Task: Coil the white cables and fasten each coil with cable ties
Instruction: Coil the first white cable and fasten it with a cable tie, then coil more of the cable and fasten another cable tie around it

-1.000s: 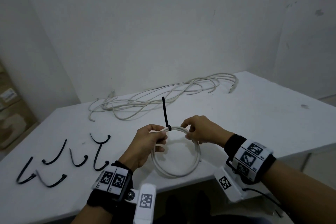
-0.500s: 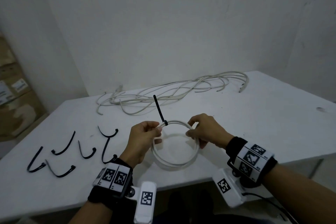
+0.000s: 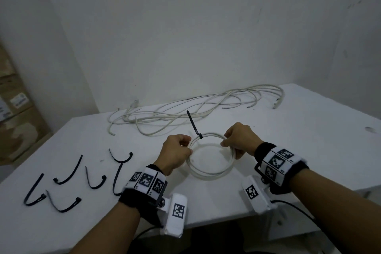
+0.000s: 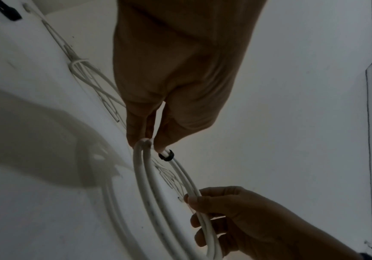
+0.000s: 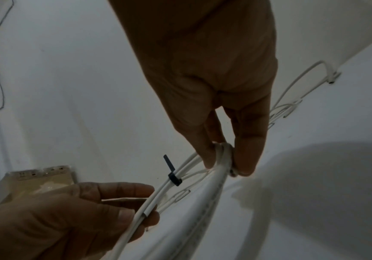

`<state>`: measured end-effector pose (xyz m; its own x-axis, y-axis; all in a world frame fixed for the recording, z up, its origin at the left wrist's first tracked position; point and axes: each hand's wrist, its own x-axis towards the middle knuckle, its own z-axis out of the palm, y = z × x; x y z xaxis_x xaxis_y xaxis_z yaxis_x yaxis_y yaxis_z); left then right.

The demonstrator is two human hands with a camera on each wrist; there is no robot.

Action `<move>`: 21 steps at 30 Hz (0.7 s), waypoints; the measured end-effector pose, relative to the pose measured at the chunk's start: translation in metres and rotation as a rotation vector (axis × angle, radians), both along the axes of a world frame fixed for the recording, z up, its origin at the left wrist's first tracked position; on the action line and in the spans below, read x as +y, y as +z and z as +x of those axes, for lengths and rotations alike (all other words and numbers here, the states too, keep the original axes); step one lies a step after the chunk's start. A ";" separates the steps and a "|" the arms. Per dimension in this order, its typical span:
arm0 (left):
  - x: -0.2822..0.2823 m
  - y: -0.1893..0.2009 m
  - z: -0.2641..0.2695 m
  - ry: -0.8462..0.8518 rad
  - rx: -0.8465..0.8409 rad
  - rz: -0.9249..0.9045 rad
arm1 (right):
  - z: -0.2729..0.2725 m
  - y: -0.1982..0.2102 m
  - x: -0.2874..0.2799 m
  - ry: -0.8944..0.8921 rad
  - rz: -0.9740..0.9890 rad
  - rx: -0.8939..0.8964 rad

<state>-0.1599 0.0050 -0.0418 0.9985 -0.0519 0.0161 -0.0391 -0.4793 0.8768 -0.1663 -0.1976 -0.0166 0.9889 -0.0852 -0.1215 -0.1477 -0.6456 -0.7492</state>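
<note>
A round coil of white cable (image 3: 210,175) hangs just above the white table (image 3: 309,140) between both hands. My left hand (image 3: 185,147) pinches its left side, and my right hand (image 3: 228,143) pinches its right side. A black cable tie (image 3: 193,125) is closed round the coil's far top, its tail sticking up. In the left wrist view my left fingertips (image 4: 145,140) pinch the strands beside the tie's head (image 4: 166,155). In the right wrist view my right hand (image 5: 225,165) grips the coil (image 5: 214,193), with the tie (image 5: 172,173) to its left.
A loose tangle of white cables (image 3: 195,111) lies along the table's far side. Several black cable ties (image 3: 68,179) lie spread at the near left. Cardboard boxes (image 3: 14,113) stand past the table's left edge. The wall rises close behind.
The coil and both hands have shifted a little lower and nearer the table. The tie's tail now leans left. Both hands keep their hold.
</note>
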 end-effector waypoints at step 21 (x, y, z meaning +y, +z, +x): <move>-0.025 0.029 0.107 -0.229 -0.251 0.492 | 0.095 0.028 -0.024 0.307 -0.429 -0.024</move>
<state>-0.0533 -0.0203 -0.0125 0.9299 -0.3267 0.1692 -0.3664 -0.7816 0.5049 -0.0717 -0.2213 0.0117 0.9782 0.1719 -0.1163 0.1106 -0.9059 -0.4089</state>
